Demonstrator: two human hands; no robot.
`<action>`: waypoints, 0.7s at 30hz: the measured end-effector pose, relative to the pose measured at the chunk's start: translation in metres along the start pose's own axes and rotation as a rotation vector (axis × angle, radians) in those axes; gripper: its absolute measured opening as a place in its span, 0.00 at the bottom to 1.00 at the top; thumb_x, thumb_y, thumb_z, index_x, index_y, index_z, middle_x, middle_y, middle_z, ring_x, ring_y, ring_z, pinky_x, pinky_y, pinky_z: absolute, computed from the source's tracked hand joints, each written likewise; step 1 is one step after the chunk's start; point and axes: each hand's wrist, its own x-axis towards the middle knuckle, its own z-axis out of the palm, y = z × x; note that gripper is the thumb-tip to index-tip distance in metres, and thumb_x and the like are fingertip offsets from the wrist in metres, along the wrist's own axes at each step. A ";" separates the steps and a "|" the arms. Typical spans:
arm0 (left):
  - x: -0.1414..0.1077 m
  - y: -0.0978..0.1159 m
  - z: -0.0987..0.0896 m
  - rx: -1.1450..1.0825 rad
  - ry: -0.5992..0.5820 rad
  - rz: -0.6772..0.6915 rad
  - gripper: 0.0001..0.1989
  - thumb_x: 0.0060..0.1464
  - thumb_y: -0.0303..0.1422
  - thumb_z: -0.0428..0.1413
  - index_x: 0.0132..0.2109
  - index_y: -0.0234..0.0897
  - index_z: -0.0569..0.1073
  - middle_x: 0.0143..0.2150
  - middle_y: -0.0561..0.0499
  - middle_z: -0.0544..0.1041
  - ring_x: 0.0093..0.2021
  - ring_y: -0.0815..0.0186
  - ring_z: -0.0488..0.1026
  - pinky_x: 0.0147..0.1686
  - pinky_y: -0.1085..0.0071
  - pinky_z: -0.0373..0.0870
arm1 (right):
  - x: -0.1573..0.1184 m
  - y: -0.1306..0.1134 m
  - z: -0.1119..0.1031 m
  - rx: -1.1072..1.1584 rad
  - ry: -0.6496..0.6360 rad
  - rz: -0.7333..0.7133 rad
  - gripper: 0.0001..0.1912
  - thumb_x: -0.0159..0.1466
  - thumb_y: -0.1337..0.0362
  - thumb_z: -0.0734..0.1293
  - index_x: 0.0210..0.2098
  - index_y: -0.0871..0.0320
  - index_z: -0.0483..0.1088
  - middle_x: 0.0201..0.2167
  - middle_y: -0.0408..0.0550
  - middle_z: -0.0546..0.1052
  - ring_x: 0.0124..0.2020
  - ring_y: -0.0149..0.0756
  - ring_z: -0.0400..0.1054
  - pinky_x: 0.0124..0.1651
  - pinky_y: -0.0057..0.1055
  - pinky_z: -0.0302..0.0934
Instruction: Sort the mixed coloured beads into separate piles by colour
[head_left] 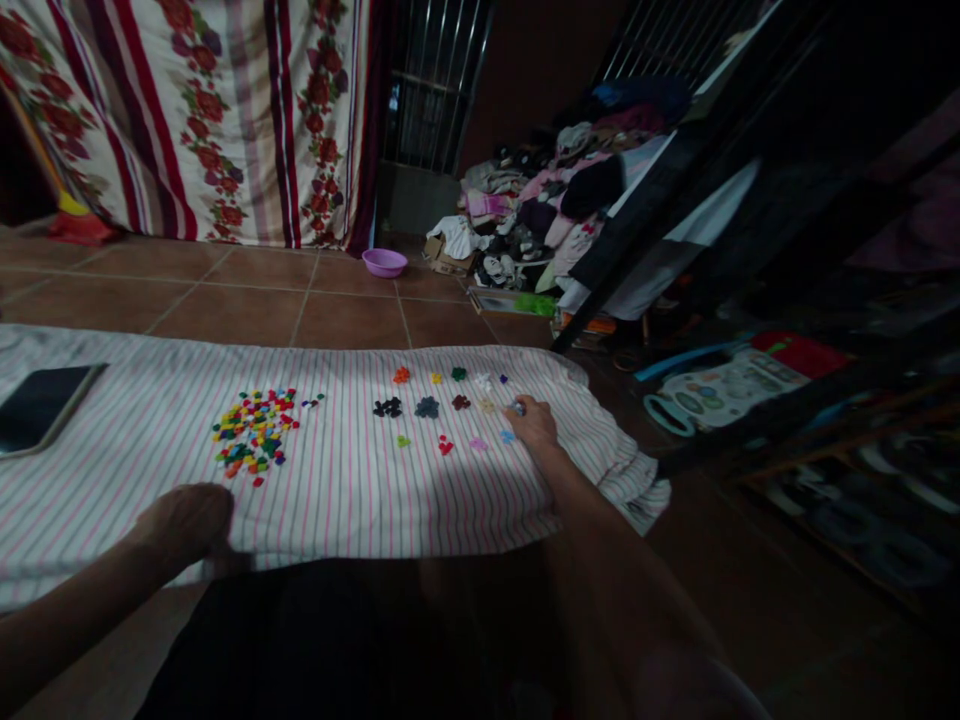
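Observation:
My right hand point(536, 424) reaches to the right end of the striped cloth point(345, 510), its fingertips pinched together at some small grey-blue pieces point(518, 408). Whether one is between the fingers is too small to tell. Around it lie small sorted groups: light blue pieces point(508, 437), beige pieces point(487, 405), white pieces point(483, 381), pink pieces point(478, 445) and brown pieces point(460, 402). My left hand point(187, 518) rests curled at the cloth's near edge, its fingers turned down and its inside hidden. Beyond it is a mixed pile of colourful small pieces point(256, 430).
A dark-screened phone point(46, 408) lies at the cloth's left. Farther left along the rows are black pieces point(388, 407), grey pieces point(427, 407) and orange pieces point(401, 375). A purple basin point(385, 263) and heaped clothes point(559, 190) stand beyond; a dark post point(637, 250) rises at right.

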 end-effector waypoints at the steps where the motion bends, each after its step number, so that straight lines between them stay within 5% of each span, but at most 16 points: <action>1: 0.001 0.000 0.000 0.024 -0.001 -0.009 0.24 0.48 0.45 0.56 0.43 0.27 0.75 0.45 0.34 0.79 0.50 0.47 0.75 0.52 0.59 0.68 | 0.002 0.000 0.001 -0.002 0.006 -0.020 0.22 0.62 0.54 0.67 0.53 0.56 0.71 0.44 0.54 0.71 0.43 0.40 0.71 0.46 0.31 0.62; 7: 0.000 0.003 0.000 0.097 -0.026 -0.032 0.27 0.49 0.49 0.54 0.46 0.28 0.75 0.48 0.35 0.78 0.51 0.49 0.75 0.52 0.61 0.68 | 0.006 -0.006 0.002 -0.029 0.000 -0.059 0.19 0.63 0.57 0.65 0.51 0.59 0.71 0.44 0.55 0.71 0.43 0.41 0.71 0.47 0.32 0.61; 15: -0.002 0.003 0.002 0.107 0.007 -0.037 0.19 0.52 0.36 0.52 0.46 0.27 0.75 0.49 0.35 0.78 0.53 0.49 0.74 0.53 0.61 0.67 | 0.008 -0.005 0.001 -0.023 0.045 -0.042 0.17 0.64 0.61 0.64 0.50 0.62 0.71 0.45 0.57 0.72 0.46 0.43 0.69 0.48 0.32 0.60; 21: 0.003 -0.001 0.009 0.075 0.031 -0.041 0.22 0.49 0.44 0.55 0.43 0.29 0.75 0.46 0.36 0.79 0.51 0.48 0.75 0.52 0.60 0.67 | 0.011 0.002 0.002 0.016 0.047 -0.023 0.16 0.62 0.61 0.65 0.48 0.59 0.72 0.45 0.56 0.73 0.43 0.42 0.70 0.46 0.33 0.61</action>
